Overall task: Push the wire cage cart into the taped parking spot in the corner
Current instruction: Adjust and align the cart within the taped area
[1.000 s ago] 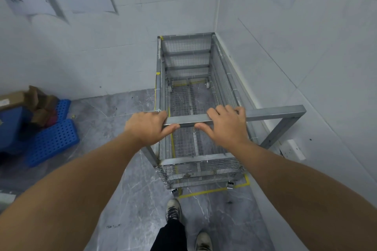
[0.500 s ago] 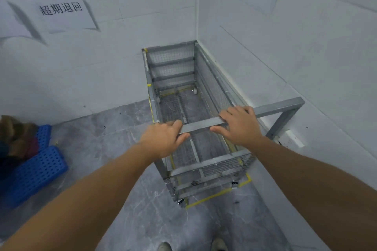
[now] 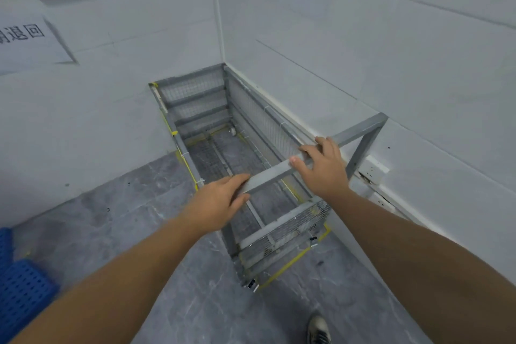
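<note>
Wire cage cart (image 3: 223, 153) tucked in corner, long axis running away from hands along right wall, inside yellow tape (image 3: 287, 265). Left hand (image 3: 220, 204) and right hand (image 3: 321, 167) loosely curled over handle bar (image 3: 268, 173), fingers half-open.

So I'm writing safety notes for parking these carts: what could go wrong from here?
The handle bar reaches toward the right wall, just above a wall socket; a further push might knock it. The right hand sits near that wall and could get pinched. The wire cage cart near end sits at the yellow tape, so it may overhang.
</note>
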A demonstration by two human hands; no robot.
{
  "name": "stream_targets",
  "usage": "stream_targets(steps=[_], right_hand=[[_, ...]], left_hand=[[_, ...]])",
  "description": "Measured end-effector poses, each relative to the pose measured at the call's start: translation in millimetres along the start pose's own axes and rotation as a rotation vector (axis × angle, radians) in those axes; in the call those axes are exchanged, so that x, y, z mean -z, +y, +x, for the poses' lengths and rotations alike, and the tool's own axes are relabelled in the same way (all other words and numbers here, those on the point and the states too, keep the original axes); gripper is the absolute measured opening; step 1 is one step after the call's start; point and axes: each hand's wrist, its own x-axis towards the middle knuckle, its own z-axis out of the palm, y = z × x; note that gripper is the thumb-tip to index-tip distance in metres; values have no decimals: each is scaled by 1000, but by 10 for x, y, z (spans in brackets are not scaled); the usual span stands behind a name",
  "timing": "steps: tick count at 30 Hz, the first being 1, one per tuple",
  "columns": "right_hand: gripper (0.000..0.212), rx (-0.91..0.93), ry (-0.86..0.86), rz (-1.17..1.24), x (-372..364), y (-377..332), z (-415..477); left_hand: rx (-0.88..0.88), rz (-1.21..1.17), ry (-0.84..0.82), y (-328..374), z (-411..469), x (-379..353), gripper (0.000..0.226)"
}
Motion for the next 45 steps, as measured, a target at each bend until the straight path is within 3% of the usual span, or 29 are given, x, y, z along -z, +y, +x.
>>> stream_targets(steps=[3, 9, 13, 16, 18, 37, 45], right_hand=[[57, -209, 34, 118, -22, -143, -40], [77, -318, -54, 177, -66, -320, 78], [58, -348, 11, 235, -98, -371, 123], [29, -343, 91, 290, -142, -356, 128], [21, -316, 99, 304, -138, -309, 152], [19, -225, 48, 309, 99, 393, 788], [26, -204, -73, 241, 163, 465, 793]], left_hand=[[-12, 4, 89, 26, -17, -77, 52], [-100, -28, 209, 26, 42, -105, 43], [-119, -26, 248, 50, 98, -119, 43], [-130, -29, 258, 45, 120, -130, 43], [-135, -27, 260, 67, 154, -144, 42], [-121, -19, 354, 469, 878, -447, 37], [-6, 90, 274, 572, 831, -397, 37]])
